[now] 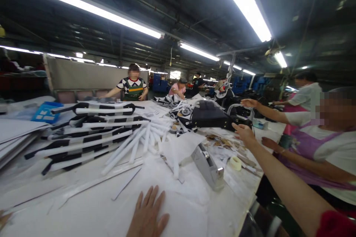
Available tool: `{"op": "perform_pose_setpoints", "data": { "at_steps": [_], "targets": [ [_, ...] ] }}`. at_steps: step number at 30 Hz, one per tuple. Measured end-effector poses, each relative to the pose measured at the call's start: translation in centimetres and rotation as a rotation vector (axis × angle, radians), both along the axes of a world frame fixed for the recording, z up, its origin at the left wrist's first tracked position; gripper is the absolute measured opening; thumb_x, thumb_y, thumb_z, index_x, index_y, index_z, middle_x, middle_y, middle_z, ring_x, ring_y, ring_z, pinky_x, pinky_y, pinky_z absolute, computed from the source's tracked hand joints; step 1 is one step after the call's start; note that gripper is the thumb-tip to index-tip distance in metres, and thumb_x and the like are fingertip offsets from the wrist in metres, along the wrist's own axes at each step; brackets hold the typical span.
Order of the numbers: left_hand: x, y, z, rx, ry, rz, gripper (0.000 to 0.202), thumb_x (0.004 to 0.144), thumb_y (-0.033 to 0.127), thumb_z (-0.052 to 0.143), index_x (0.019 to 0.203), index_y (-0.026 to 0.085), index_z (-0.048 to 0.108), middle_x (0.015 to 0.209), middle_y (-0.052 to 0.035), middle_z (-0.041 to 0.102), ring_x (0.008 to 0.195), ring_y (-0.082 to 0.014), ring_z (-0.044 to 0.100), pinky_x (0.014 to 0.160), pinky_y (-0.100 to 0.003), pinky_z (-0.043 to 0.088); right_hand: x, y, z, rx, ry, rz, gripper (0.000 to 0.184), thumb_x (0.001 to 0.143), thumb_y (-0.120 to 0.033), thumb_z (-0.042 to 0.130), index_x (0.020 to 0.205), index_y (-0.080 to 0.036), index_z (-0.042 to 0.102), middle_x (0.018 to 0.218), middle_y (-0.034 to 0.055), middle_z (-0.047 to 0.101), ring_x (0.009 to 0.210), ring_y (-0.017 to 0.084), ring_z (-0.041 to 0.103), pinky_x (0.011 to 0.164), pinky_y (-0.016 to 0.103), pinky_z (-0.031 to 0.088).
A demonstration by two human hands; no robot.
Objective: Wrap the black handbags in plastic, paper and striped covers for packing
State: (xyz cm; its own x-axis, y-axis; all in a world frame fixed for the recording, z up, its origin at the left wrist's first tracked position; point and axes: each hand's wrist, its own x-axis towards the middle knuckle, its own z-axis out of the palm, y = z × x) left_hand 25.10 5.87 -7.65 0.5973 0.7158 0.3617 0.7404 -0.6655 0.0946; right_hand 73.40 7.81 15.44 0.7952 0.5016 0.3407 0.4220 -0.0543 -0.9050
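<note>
My left hand (149, 213) lies flat on the white-covered table, fingers spread and nothing in it. Stretched out to the right, my right hand (245, 135) has its fingers extended and holds nothing I can see. It is nearest to a black bag (209, 114); whether it touches the bag I cannot tell. Between my hands stands a grey tape dispenser (208, 166), with a pale roll of tape (235, 163) to its right. White tubes (146, 137) lie fanned out beyond my left hand, beside a stack of black-and-white straps with white tubes (94, 133).
At the right, a co-worker in a purple apron (308, 152) reaches a hand (249, 103) over the table near mine. Another person (132, 87) stands across it. Cardboard and paper scraps (222, 144), a blue packet (46, 112) and white sheets (19, 129) lie about.
</note>
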Motion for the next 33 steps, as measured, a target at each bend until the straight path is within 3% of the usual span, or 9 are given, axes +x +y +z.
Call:
{"op": "perform_pose_setpoints", "data": {
  "at_steps": [4, 11, 14, 18, 22, 25, 28, 31, 33],
  "targets": [
    [0.0, 0.1, -0.6, 0.076, 0.012, -0.019, 0.055, 0.090, 0.050, 0.051, 0.142, 0.034, 0.048, 0.147, -0.0052, 0.048, 0.132, -0.0302, 0.048, 0.109, -0.047, 0.035, -2.4, 4.8, -3.4, -0.200, -0.056, 0.049, 0.046, 0.080, -0.052, 0.061, 0.109, -0.017, 0.058, 0.098, 0.0117, 0.067, 0.082, 0.022, 0.068, 0.062, 0.031, 0.058],
    [-0.7, 1.0, -1.9, 0.187, 0.045, -0.067, 0.063, 0.087, 0.058, 0.053, 0.144, 0.031, 0.044, 0.137, -0.0063, 0.059, 0.124, -0.0283, 0.055, 0.107, -0.043, 0.035, -8.2, 12.0, -5.7, -0.525, -0.583, 0.234, 0.045, 0.077, -0.039, 0.067, 0.116, -0.017, 0.061, 0.121, 0.0142, 0.063, 0.117, 0.029, 0.057, 0.099, 0.039, 0.044],
    [-0.5, 1.2, -3.2, 0.310, 0.017, -0.069, 0.066, 0.085, 0.063, 0.054, 0.142, 0.031, 0.047, 0.134, -0.0057, 0.062, 0.116, -0.0253, 0.060, 0.110, -0.041, 0.033, -10.7, 14.1, -6.8, -0.669, -0.791, 0.305, 0.048, 0.071, -0.029, 0.073, 0.116, -0.019, 0.061, 0.125, 0.0138, 0.060, 0.118, 0.031, 0.054, 0.096, 0.042, 0.043],
    [0.8, 1.0, -5.0, 0.417, -0.096, 0.078, 0.055, 0.083, 0.066, 0.055, 0.128, 0.034, 0.061, 0.124, -0.0048, 0.068, 0.114, -0.0258, 0.061, 0.117, -0.047, 0.023, -12.6, 15.7, -8.4, -0.832, -0.973, 0.295, 0.049, 0.066, -0.017, 0.075, 0.113, -0.014, 0.060, 0.117, 0.0181, 0.060, 0.111, 0.034, 0.058, 0.087, 0.043, 0.046],
    [1.7, 0.7, -5.5, 0.475, -0.121, 0.127, 0.040, 0.088, 0.055, 0.055, 0.121, 0.035, 0.064, 0.120, -0.0039, 0.069, 0.112, -0.0244, 0.062, 0.121, -0.050, 0.014, -13.1, 16.6, -9.1, -0.879, -1.106, 0.295, 0.032, 0.078, -0.009, 0.061, 0.110, -0.012, 0.061, 0.112, 0.0187, 0.062, 0.107, 0.032, 0.061, 0.082, 0.039, 0.046],
    [1.9, 0.7, -5.5, 0.519, -0.127, 0.138, 0.030, 0.089, 0.043, 0.058, 0.118, 0.036, 0.065, 0.116, -0.0014, 0.071, 0.109, -0.0217, 0.063, 0.123, -0.050, 0.004, -13.0, 16.5, -8.7, -0.878, -1.169, 0.311, 0.027, 0.086, -0.005, 0.048, 0.104, -0.016, 0.065, 0.104, 0.0152, 0.067, 0.099, 0.028, 0.065, 0.079, 0.036, 0.046],
    [2.0, 0.8, -6.0, 0.541, -0.138, 0.137, 0.029, 0.089, 0.039, 0.060, 0.117, 0.036, 0.066, 0.114, -0.0007, 0.072, 0.108, -0.0214, 0.064, 0.122, -0.051, 0.002, -11.9, 15.7, -6.9, -0.859, -1.185, 0.239, 0.027, 0.087, -0.007, 0.046, 0.104, -0.017, 0.065, 0.102, 0.0151, 0.068, 0.094, 0.029, 0.067, 0.074, 0.036, 0.047],
    [1.5, 1.3, -6.3, 0.551, -0.133, 0.121, 0.032, 0.089, 0.040, 0.059, 0.120, 0.036, 0.064, 0.117, -0.0012, 0.071, 0.109, -0.0219, 0.063, 0.122, -0.051, 0.009, -10.1, 14.1, -3.2, -0.801, -1.158, 0.097, 0.024, 0.089, -0.014, 0.046, 0.105, -0.016, 0.064, 0.103, 0.0167, 0.069, 0.092, 0.030, 0.067, 0.071, 0.036, 0.046],
    [1.0, 1.6, -5.7, 0.508, -0.096, 0.040, 0.040, 0.089, 0.043, 0.058, 0.128, 0.035, 0.059, 0.121, -0.0025, 0.069, 0.110, -0.0219, 0.064, 0.119, -0.046, 0.023, -9.2, 13.0, -0.1, -0.749, -1.147, 0.018, 0.025, 0.091, -0.019, 0.045, 0.108, -0.017, 0.063, 0.108, 0.0176, 0.067, 0.093, 0.031, 0.066, 0.070, 0.037, 0.046]
  ]
}}
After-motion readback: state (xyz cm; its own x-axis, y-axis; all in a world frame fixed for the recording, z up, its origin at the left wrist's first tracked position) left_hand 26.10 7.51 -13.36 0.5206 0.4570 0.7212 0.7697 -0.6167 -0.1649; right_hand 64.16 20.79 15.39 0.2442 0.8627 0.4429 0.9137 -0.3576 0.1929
